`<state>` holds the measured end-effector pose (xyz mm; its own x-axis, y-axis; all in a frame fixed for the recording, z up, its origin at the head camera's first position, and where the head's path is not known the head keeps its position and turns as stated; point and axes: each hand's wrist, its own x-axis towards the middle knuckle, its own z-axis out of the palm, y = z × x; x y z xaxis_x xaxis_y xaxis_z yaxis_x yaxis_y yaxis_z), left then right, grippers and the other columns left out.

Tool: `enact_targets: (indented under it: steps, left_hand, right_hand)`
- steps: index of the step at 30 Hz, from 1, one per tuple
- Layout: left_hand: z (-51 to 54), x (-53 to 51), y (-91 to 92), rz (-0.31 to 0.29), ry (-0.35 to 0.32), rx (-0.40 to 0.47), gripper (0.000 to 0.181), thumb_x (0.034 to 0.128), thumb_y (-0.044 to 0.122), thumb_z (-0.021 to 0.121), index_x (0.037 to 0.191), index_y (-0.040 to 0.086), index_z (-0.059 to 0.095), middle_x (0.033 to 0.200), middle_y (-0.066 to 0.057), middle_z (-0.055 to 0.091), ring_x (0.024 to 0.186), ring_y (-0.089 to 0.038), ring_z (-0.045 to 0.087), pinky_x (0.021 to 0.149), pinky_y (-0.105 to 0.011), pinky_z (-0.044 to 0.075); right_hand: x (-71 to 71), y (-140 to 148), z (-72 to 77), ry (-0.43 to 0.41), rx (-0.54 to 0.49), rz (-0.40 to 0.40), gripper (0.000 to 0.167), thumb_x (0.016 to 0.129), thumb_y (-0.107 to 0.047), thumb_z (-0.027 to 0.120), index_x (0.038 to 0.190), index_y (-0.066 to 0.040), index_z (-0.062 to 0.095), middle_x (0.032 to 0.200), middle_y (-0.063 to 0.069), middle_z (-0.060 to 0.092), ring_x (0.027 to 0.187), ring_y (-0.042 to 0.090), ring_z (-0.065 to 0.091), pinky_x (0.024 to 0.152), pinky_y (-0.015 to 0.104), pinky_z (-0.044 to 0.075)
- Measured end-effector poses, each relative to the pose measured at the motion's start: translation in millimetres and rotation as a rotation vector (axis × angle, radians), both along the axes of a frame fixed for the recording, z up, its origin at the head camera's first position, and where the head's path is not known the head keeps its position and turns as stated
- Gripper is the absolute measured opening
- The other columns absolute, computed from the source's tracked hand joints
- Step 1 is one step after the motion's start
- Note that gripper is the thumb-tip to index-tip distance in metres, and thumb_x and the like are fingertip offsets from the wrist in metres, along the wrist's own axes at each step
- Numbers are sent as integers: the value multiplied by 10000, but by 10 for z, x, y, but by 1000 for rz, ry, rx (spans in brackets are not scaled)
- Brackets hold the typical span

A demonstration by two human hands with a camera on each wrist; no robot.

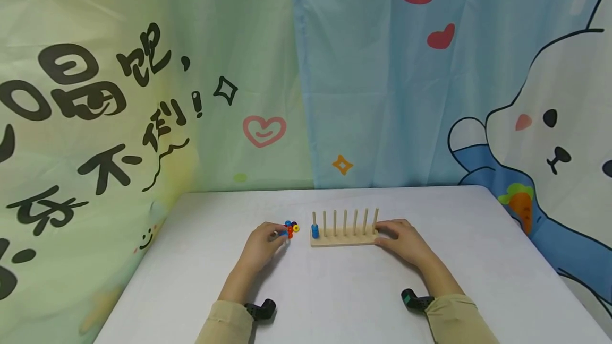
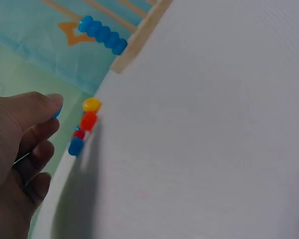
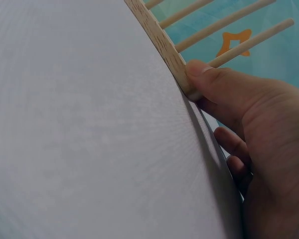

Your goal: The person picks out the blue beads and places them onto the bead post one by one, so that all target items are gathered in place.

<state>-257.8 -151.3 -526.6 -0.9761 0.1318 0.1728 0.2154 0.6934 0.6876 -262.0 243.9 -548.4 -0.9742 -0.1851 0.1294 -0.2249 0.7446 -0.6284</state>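
My left hand (image 1: 260, 246) pinches a small blue bead (image 2: 57, 113) between thumb and forefinger; most of the bead is hidden by the fingertips. Just beyond those fingers lies a little group of loose beads (image 1: 289, 229), coloured red, yellow, blue and dark. A wooden peg board (image 1: 341, 240) with several upright pegs stands to the right of them. On its leftmost peg sits a stack of blue beads (image 2: 103, 35); the other pegs are bare. My right hand (image 1: 404, 240) grips the right end of the board, its thumb on the near side in the right wrist view.
Everything rests on a white-covered table (image 1: 344, 291). A printed curtain (image 1: 354, 78) hangs behind the far edge and along the left side. Each wrist wears a black device (image 1: 262, 310).
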Motion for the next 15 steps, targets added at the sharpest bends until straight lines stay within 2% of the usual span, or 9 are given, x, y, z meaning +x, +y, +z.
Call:
enact_targets:
  steps: [8,15]
  left_hand:
    - [280,-70,92,-48,6,46,227,927,266,702,1145,209,722,952,78,712,850,-116,602,741,-283,500]
    - [492,-113,238,-77,31,41,247,944,291,680,1185,245,708,1013,90,704,894,-111,607,784,-295,518]
  right_hand:
    - [-17,4,3,2,-1,-10,507,872,-446,725,1283,-157,656,1320,203,552,1268,438,472,1025,655,371]
    - [-10,-1,-19,6,-4,-4,506,875,-441,725,1279,-144,658,1308,199,563,1256,436,483,1019,653,377]
